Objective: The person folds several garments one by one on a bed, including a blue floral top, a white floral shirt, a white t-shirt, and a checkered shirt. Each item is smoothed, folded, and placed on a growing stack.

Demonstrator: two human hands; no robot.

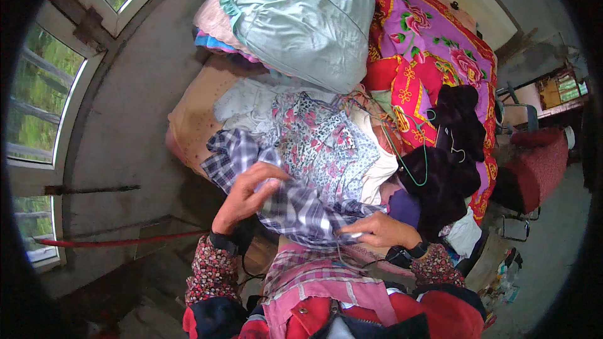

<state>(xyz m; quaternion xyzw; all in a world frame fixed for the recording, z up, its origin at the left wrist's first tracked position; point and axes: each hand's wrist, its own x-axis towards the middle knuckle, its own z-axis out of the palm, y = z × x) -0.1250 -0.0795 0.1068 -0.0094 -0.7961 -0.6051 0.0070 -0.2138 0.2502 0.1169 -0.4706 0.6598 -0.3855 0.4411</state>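
Note:
A purple, white and black plaid shirt (301,207) lies bunched at the near edge of the bed. On its left part rests my left hand (252,193), thumb and fingers bent over the cloth; how firmly they close is unclear. My right hand (386,230) pinches the shirt's near right edge between thumb and fingers. Just beyond the shirt is a floral garment (320,150) with ruffles, beside a cream garment (384,160). Several thin clothes hangers, one a green wire hanger (426,169), lie over the clothes to the right.
A pale green quilt or bedding pile (306,23) stands at the back. On the right are a red and purple floral blanket (452,52), dark furry clothing (424,197) and a chair with a red cloth (541,165). Windows (42,84) line the left wall.

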